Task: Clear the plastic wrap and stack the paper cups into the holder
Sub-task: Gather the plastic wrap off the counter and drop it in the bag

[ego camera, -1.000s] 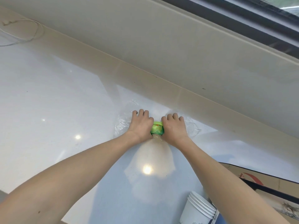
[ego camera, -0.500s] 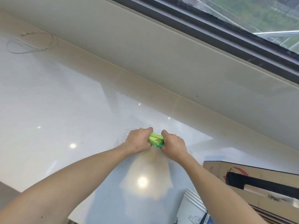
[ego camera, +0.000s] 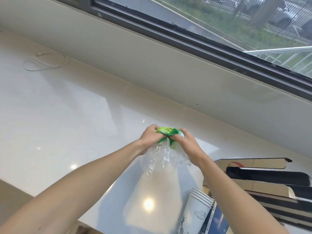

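In the middle of the frame both hands are closed on the same bundle of wrap (ego camera: 164,156). The left hand (ego camera: 150,138) clenches its left end, and the right hand (ego camera: 186,142) clenches its right end. The fingers of the two hands almost meet over the green printed part of the wrap. The clear part of the wrap hangs down crumpled between the wrists, above the white counter (ego camera: 67,124).

In the lower right of the frame a stack of white cups (ego camera: 196,211) with a drawn pattern lies tilted, next to the right forearm. Just to the right of it is a blue box (ego camera: 217,218), and further right there are flat cardboard pieces (ego camera: 263,188). In the upper left, a thin looped wire (ego camera: 45,62) lies on the counter near the wall. A window (ego camera: 219,26) fills the upper right.
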